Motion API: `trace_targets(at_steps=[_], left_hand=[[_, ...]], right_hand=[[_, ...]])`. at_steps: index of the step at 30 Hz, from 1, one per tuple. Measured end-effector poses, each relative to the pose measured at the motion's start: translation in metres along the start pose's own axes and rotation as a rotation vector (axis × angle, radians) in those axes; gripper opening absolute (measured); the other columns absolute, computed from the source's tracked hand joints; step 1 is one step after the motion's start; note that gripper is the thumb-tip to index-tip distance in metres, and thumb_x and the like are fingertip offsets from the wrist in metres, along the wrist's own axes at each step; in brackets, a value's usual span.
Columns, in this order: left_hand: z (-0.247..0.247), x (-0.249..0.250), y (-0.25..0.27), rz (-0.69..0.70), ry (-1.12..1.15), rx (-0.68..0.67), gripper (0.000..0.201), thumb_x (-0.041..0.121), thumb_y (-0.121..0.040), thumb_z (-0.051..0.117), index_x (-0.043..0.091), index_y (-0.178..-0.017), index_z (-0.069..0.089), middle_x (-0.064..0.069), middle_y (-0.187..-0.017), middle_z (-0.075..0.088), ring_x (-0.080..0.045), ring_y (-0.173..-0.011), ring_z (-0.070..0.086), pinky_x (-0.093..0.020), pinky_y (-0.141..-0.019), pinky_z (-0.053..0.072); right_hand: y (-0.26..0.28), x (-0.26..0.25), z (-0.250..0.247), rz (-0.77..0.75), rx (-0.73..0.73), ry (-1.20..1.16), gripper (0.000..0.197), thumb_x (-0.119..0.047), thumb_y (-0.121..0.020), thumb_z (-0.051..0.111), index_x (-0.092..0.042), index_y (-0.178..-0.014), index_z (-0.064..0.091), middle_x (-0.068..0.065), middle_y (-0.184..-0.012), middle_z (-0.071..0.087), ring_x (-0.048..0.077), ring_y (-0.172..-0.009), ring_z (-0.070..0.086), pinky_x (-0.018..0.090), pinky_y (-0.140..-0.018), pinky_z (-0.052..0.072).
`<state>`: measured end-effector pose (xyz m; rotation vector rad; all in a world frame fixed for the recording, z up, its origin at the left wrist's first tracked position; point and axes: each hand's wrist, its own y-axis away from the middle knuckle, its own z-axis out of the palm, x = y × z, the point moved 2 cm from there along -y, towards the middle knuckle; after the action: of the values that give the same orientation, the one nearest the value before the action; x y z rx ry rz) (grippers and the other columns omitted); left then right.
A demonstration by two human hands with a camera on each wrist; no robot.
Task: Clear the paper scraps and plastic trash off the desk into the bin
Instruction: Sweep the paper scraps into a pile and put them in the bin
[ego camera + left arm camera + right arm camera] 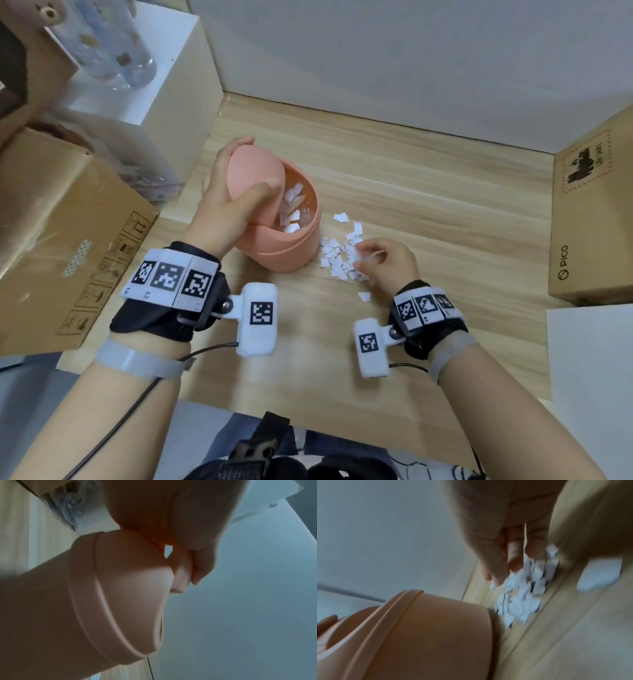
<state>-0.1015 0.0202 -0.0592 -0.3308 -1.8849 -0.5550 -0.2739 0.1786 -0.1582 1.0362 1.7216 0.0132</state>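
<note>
A pink round bin (287,246) stands mid-desk, with white scraps and clear plastic inside. My left hand (236,202) grips its swing lid (255,171), thumb on the near edge and fingers over the far edge, holding it tilted open. The left wrist view shows the bin (120,595) and the thumb (204,566) on the lid (181,578). Right of the bin lies a pile of white paper scraps (337,257). My right hand (375,257) sits on the pile's right side, its curled fingers pinching scraps. In the blurred right wrist view the fingertips (498,577) dip into the scraps (518,599) beside the bin (428,635).
Stray scraps lie at the pile's far side (341,217) and near my right wrist (364,296). A large cardboard box (68,240) and a white box (178,89) flank the left, with a clear plastic bag (147,168) between them. A PICO carton (596,212) and a white slab (592,377) stand on the right.
</note>
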Motion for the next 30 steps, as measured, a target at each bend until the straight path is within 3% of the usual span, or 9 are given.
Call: trace_targets(at_steps=[2,3,9,13,15,18,20,23,30], left_hand=[[-0.003,0.001,-0.002,0.006,0.038,-0.001,0.065,0.049,-0.059,0.058,0.05,-0.121,0.039,0.0,-0.132,0.044,-0.024,-0.12,0.045,-0.047,-0.105,0.038],[-0.005,0.001,-0.003,0.007,0.046,-0.003,0.066,0.047,-0.06,0.059,0.047,-0.123,0.039,0.001,-0.132,0.044,-0.024,-0.119,0.046,-0.045,-0.105,0.039],[0.007,0.003,-0.001,0.023,-0.061,-0.021,0.064,0.054,-0.054,0.054,0.056,-0.116,0.041,0.01,-0.127,0.042,-0.016,-0.121,0.037,-0.035,-0.107,0.029],[0.009,0.004,0.0,0.014,-0.063,-0.036,0.057,0.054,-0.055,0.056,0.066,-0.108,0.039,0.01,-0.132,0.04,-0.022,-0.126,0.037,-0.048,-0.11,0.03],[0.008,0.005,0.001,0.021,-0.06,-0.044,0.056,0.054,-0.056,0.056,0.065,-0.108,0.039,0.011,-0.131,0.041,-0.021,-0.126,0.037,-0.048,-0.11,0.03],[0.008,0.006,0.001,0.024,-0.059,-0.05,0.055,0.053,-0.056,0.056,0.065,-0.107,0.039,0.029,-0.12,0.041,-0.021,-0.127,0.036,-0.048,-0.11,0.03],[0.008,0.006,0.001,0.027,-0.056,-0.04,0.053,0.053,-0.056,0.055,0.066,-0.105,0.038,0.04,-0.113,0.038,-0.021,-0.127,0.036,-0.048,-0.11,0.03],[0.008,0.005,0.0,0.037,-0.061,-0.033,0.052,0.053,-0.056,0.054,0.066,-0.104,0.038,0.045,-0.11,0.035,-0.02,-0.126,0.036,-0.048,-0.11,0.03],[0.009,0.005,0.0,0.017,-0.064,-0.03,0.057,0.054,-0.055,0.055,0.062,-0.109,0.04,0.009,-0.13,0.042,-0.019,-0.123,0.038,-0.047,-0.109,0.031]], right_hand=[[-0.005,0.006,-0.018,-0.054,0.066,0.277,0.06,0.0,-0.061,0.077,-0.02,-0.114,0.057,0.0,-0.105,0.042,0.006,-0.08,0.049,0.017,-0.082,0.042],[-0.007,0.011,-0.022,-0.022,0.047,0.356,0.072,0.0,-0.059,0.079,-0.023,-0.122,0.051,0.0,-0.111,0.035,0.01,-0.089,0.045,0.017,-0.087,0.037],[-0.024,0.009,0.004,-0.108,-0.046,0.356,0.077,0.011,-0.059,0.074,-0.017,-0.126,0.049,0.0,-0.105,0.032,0.016,-0.085,0.045,0.024,-0.085,0.045],[-0.041,-0.009,0.014,-0.175,0.024,0.399,0.066,0.008,-0.069,0.057,-0.024,-0.126,0.048,0.003,-0.11,0.036,0.024,-0.113,0.041,0.021,-0.093,0.03],[-0.045,-0.018,0.018,-0.125,0.006,0.487,0.069,-0.008,-0.071,0.063,-0.032,-0.131,0.04,0.003,-0.131,0.034,0.025,-0.126,0.029,0.031,-0.1,0.026],[-0.043,-0.026,0.029,-0.16,-0.161,0.715,0.074,-0.046,-0.071,0.066,-0.039,-0.136,0.03,-0.005,-0.152,0.017,0.025,-0.138,0.014,0.046,-0.108,0.019],[-0.04,-0.024,0.038,-0.278,-0.195,0.788,0.069,-0.051,-0.068,0.068,-0.039,-0.13,0.039,-0.006,-0.149,0.023,0.025,-0.137,0.017,0.046,-0.105,0.02],[-0.036,-0.016,0.043,-0.386,-0.167,0.704,0.047,-0.036,-0.068,0.072,-0.027,-0.111,0.055,-0.002,-0.129,0.041,0.024,-0.122,0.032,0.038,-0.094,0.026],[-0.028,0.003,0.025,-0.413,-0.296,0.673,0.01,-0.017,-0.08,0.061,-0.019,-0.086,0.069,-0.008,-0.095,0.043,0.021,-0.106,0.042,0.033,-0.093,0.03]])
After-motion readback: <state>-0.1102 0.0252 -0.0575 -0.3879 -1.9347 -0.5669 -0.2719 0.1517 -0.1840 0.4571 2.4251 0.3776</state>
